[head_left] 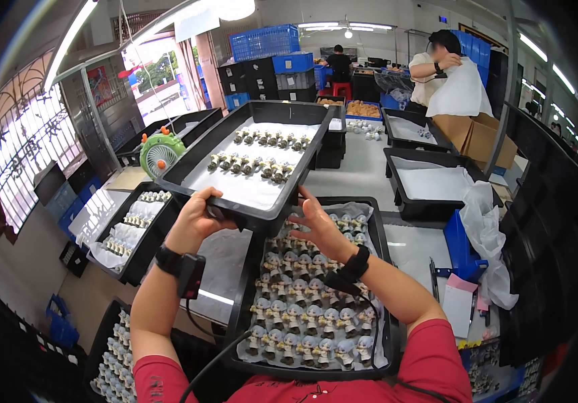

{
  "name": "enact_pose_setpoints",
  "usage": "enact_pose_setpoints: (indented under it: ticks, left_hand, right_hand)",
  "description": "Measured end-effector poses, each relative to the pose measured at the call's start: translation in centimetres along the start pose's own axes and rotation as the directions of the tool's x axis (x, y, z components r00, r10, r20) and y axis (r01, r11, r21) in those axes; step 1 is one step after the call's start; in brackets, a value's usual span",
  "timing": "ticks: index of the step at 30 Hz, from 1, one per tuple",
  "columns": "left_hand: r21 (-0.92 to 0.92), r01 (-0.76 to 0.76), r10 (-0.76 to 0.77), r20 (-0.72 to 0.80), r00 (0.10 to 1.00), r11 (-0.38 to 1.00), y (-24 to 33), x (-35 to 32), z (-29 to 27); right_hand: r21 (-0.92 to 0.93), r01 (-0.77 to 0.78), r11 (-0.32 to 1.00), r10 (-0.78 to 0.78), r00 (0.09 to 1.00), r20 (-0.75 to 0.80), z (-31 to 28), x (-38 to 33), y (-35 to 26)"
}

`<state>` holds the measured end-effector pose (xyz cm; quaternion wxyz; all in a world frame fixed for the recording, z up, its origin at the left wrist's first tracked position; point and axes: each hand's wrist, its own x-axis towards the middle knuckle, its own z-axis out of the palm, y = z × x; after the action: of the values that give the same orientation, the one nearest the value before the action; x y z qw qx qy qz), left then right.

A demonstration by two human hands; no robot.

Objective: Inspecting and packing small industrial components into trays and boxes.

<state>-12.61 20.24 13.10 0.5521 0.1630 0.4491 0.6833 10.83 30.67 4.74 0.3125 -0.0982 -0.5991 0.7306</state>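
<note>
While the room hums along behind, all eyes here go to the black tray (252, 219), up in front of the person in red, its near end overlapping the far left corner of a fuller tray (391, 295) in this view! The left hand (197, 218) has it by the near left corner, fingers curled at the edge and thumb up by the rim: a closed grip. And the right hand (320, 230)? Wide open, fingers spread, the tips right up by the tray's right wall; whether they bear any weight, I can't tell from here.

Inside the raised tray, on a white liner (201, 178), sit two rows of little figurines (257, 166), dark toward the base. Below, what a crowd: row upon row of pale-haired figurines (312, 316) in that fuller tray, right before the person's chest.

Off to the left, a green fan (160, 156) stands just beside the raised tray, and nearer, a side tray (157, 234) carries more figurines in lines. Over on the right, a clear plastic bag (489, 232) droops beside a blue bin (462, 245), and farther back a co-worker (422, 70) holds up a white sheet (462, 94)!
</note>
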Motion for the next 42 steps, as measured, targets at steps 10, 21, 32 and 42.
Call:
enact_pose_setpoints:
  ticks: [10,21,32,42]
  left_hand:
    - [-0.026,0.056,-0.055,0.055,0.997,0.998,-1.8,6.4,1.6]
    - [-0.016,0.050,-0.049,0.033,0.998,0.999,-2.9,7.0,2.1]
    - [-0.016,0.043,-0.044,-0.036,0.998,0.999,-3.1,6.1,3.8]
    - [0.183,0.004,-0.027,0.125,0.992,0.983,-2.7,9.0,5.2]
  right_hand:
    - [0.209,0.018,0.978,-0.020,1.000,0.008,-2.3,1.3,0.2]
    - [0.263,0.040,0.964,-0.016,0.996,-0.091,-2.5,1.5,0.9]
    - [0.299,0.004,0.954,0.033,0.993,-0.117,-1.9,0.8,0.4]
    - [0.308,0.113,0.945,-0.073,0.988,-0.137,-1.4,1.3,0.1]
